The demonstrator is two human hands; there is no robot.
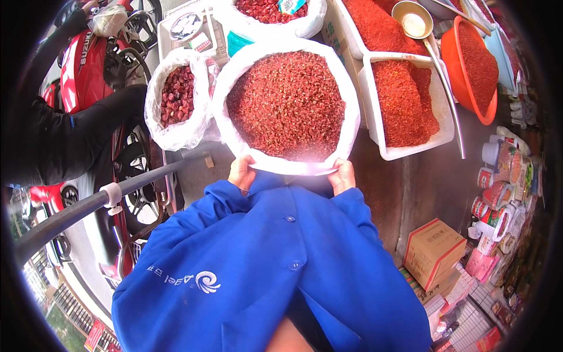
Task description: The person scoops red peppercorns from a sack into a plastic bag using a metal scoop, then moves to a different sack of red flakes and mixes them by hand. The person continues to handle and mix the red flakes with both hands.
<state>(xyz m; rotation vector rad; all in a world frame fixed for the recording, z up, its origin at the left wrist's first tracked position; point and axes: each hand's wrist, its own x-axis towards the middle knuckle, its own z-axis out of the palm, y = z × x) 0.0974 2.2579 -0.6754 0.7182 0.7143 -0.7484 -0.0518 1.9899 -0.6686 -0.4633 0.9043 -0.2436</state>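
Note:
A large white sack [222, 94] with its rim rolled outward stands in front of me, full of reddish-brown Sichuan peppercorns [286, 103]. At the near left of that rim, my left hand [242, 174] grips the folded edge between thumb and fingers. My right hand [343, 176] pinches the same edge at the near right. The stretch of rim between both hands is drawn towards my blue coat [272, 246]. Left of the sack, touching or nearly so, is a smaller clear plastic bag [151, 105] of dried red chillies [177, 94].
White tubs [389, 154] of ground chilli [402, 108] stand at right, with a long-handled metal ladle [413, 22] across them. Beyond is an orange basin [455, 57]. A dark pole [149, 178] crosses at left, near red motorcycles [83, 70] and a person's dark-clothed leg [105, 105]. Cardboard box [433, 253] lower right.

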